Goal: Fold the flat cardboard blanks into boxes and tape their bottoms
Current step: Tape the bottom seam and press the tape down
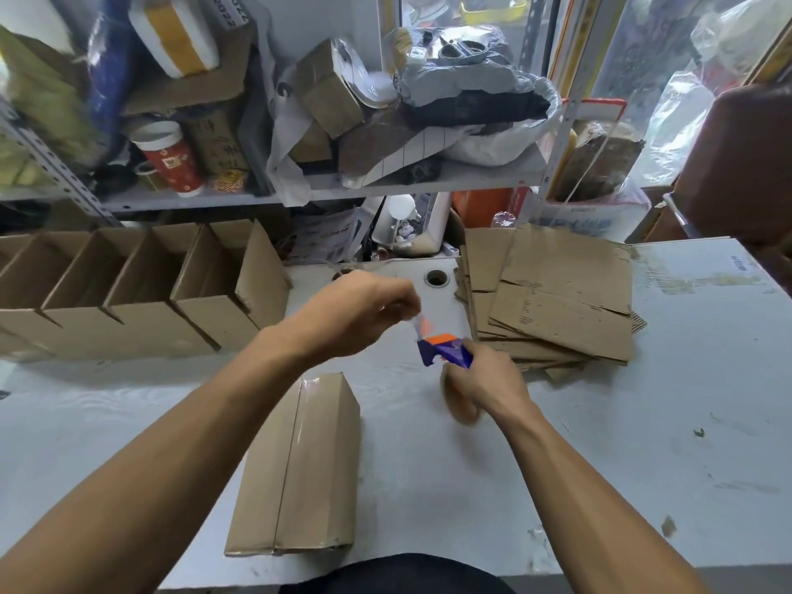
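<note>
Taped box [300, 465] was laid below both hands.
Dispenser [445, 351] was gripped by right hand [484, 383]; tape end [418, 321] was pinched by left hand [360, 310].

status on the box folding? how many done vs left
Done: a row of at least four folded boxes stands open at the left, and the box lying in front already has tape along its seam. In hand: the right hand grips the tape dispenser while the left hand pinches the tape end. Left: the stack of flat blanks at the right; count unclear.
</note>
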